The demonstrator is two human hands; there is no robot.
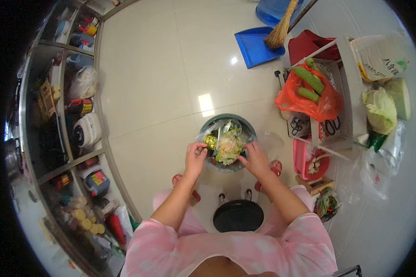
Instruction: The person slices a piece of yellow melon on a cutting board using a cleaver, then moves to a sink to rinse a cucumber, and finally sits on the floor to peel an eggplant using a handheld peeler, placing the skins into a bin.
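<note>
In front of me on the floor stands a round grey-green bin point(250, 125), lined with a clear plastic bag point(225, 168). Pale green vegetable scraps point(230, 147) and a crumpled gold wrapper point(210, 141) lie inside it. My left hand point(195, 160) is at the bin's left side, its thumb and fingers pinching the bag's edge. Opposite it, my right hand point(257, 159) is bent over the right side of the bag, with thumb and fingertips somewhat apart. Whether the transparent film lies between those fingers is hard to see.
A black round stool point(238, 216) stands between my legs. At right, a white rack point(348, 86) bears an orange-red bag point(289, 98) of green gourds and a cabbage point(380, 110). A blue dustpan point(254, 46) and straw broom point(280, 31) are beyond. Crowded shelves point(102, 104) line the left.
</note>
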